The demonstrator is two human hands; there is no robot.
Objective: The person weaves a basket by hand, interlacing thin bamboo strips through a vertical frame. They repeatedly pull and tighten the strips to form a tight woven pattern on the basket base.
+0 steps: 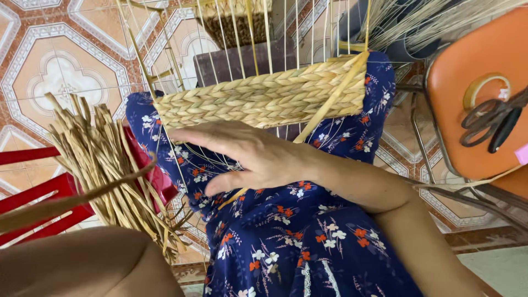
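Woven band (264,99) is several rows deep; bare upright ribs (242,38) above remain unwoven. Right hand (247,157) is spread flat below it. Left hand not visible; straw bundle (104,165) lies left.

Right hand (250,157) open, fingers spread and pointing left, just below basket (264,99), forearm bent across lap, left forearm (82,264) low, hand unseen.

The left forearm (82,264) is blurred and cut off below; the scissors (492,118) and orange chair (467,66) run off right.
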